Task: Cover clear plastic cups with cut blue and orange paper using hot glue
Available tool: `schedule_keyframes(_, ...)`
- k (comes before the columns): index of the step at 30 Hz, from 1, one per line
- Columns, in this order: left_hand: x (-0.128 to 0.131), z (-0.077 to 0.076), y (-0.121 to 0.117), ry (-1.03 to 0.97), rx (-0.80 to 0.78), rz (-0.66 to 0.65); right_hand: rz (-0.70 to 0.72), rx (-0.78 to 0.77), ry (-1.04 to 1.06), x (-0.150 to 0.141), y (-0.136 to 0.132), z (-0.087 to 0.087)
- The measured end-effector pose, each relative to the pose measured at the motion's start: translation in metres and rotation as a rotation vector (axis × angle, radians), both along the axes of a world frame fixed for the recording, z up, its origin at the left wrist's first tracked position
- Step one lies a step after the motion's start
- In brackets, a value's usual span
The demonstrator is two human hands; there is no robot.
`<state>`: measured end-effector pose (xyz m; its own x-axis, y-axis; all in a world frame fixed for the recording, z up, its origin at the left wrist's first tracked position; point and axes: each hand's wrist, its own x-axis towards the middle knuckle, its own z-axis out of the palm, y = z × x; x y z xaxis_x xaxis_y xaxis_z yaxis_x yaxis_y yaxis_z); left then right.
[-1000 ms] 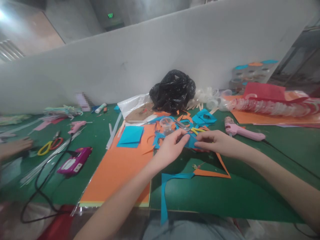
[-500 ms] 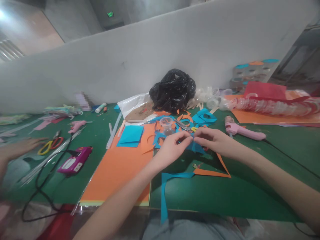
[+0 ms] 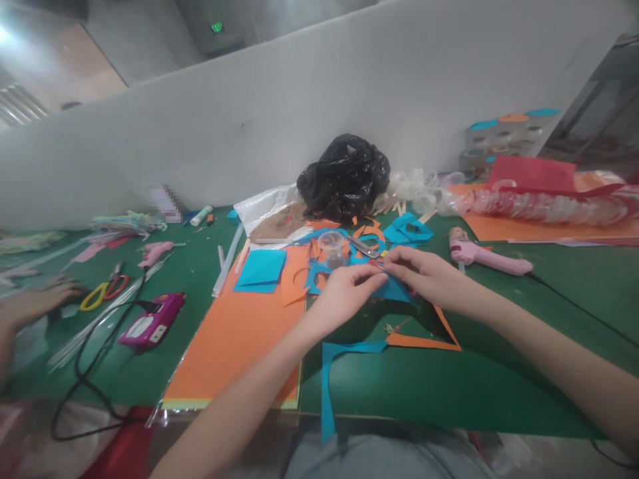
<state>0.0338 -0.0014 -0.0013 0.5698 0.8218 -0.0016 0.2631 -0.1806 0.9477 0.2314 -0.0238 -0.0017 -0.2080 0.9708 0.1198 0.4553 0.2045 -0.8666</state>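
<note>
My left hand (image 3: 344,293) is closed in a pinch at a piece of blue paper (image 3: 397,291), which hangs below the fingertips. Meeting it from the other side, my right hand (image 3: 422,273) pinches the same paper, and the fingertips of both hands nearly touch. A small red edge (image 3: 377,265) shows just above the fingers; what it belongs to is hidden. Behind the hands are metal scissors (image 3: 364,249), partly covered, and a clear plastic cup (image 3: 332,246) among blue and orange paper scraps.
Orange sheets (image 3: 234,339) with folded blue paper (image 3: 260,271) on them lie left of the hands. A pink glue gun (image 3: 492,258) rests at right. A black plastic bag (image 3: 344,178) stands behind. At far left are another person's hand (image 3: 44,296) and red-yellow scissors (image 3: 104,293).
The blue paper has shifted and turned between my fingers, and its lower part now hangs further right. My fingertips have drawn together. The other person's hand has moved slightly towards the red-yellow scissors.
</note>
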Motion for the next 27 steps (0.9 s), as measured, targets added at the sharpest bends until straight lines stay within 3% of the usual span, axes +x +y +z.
schedule_keyframes(5,0.002,0.001,0.000,-0.014,-0.009,0.008,-0.051,0.024,-0.009,0.006,0.001,0.001)
schedule_keyframes(11,-0.001,-0.003,0.002,-0.014,-0.011,0.014,-0.041,-0.054,0.041,0.005,0.001,-0.003)
schedule_keyframes(16,-0.001,-0.003,0.003,-0.013,-0.068,0.001,-0.044,0.034,-0.024,0.004,0.003,-0.001)
schedule_keyframes(20,0.003,0.001,0.002,0.041,-0.012,0.016,-0.091,0.035,0.006,0.009,0.006,0.004)
schedule_keyframes(23,0.001,0.001,0.003,0.009,-0.001,-0.009,-0.228,0.051,0.041,0.023,0.009,0.011)
schedule_keyframes(27,-0.004,0.000,0.005,0.000,-0.026,0.024,-0.528,-0.007,0.205,0.049,0.009,0.021)
